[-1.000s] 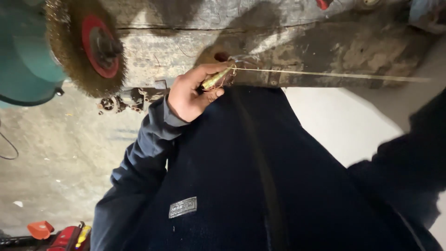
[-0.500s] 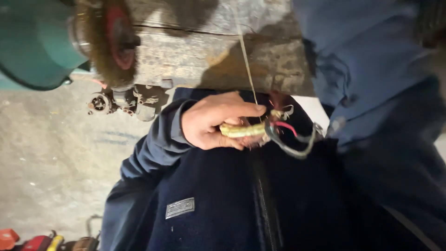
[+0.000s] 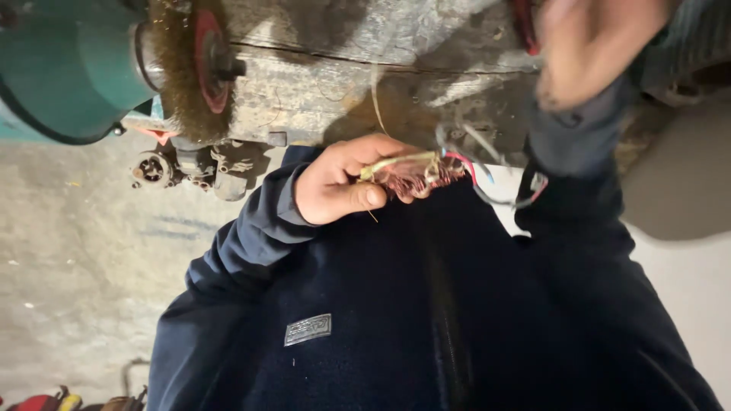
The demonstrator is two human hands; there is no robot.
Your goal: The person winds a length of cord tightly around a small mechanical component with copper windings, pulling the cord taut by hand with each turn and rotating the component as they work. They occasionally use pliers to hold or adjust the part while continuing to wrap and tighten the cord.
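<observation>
Copper-coloured wire, wound into a small reddish coil, sat in the left hand, just in front of the person's chest and below the edge of a worn wooden bench. The fingers curled over the top of the bundle and the thumb pressed in from below, so the hand was clamped on the coil. A pale yellowish binding strip ran across the upper side of the winding, and a thin pale strand rose from the hand up over the bench face. From the coil's far end loose leads in red, white, blue and grey trailed out and looped down toward the other sleeve. The right hand was raised over the bench top near the upper edge of the view, blurred; its fingers hung loosely downward, and whether it gripped anything could not be told. Both arms wore dark navy sleeves, and a dark navy garment with a small grey patch filled the lower middle of the view. To the left, a teal bench grinder carried a wire brush wheel with a red hub. Beneath it, small grey metal parts hung at the bench edge, above a grey concrete floor.
</observation>
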